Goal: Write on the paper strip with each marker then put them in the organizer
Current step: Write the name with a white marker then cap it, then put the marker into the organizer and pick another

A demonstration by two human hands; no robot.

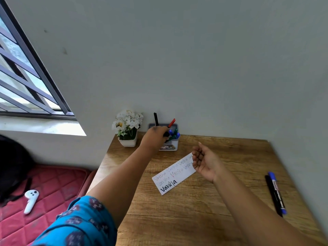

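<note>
A white paper strip (173, 174) with a word written several times in red, blue and black lies on the wooden desk (204, 210). My left hand (155, 137) reaches over the grey organizer (173, 145) at the wall, closed on a black marker (166, 134) at its opening. Inside the organizer stand a black marker (156, 118), a red one (171, 123) and blue and green ones (174, 134). My right hand (205, 161) hovers open, palm up, over the strip's right end. A blue marker (276, 191) and a black marker (272, 194) lie side by side at the desk's right.
A white pot of white flowers (127, 128) stands just left of the organizer against the wall. Left of the desk, a red quilted mat (44, 201) holds a white controller (31, 200) and a black bag (12, 167). A barred window (23, 77) is at upper left.
</note>
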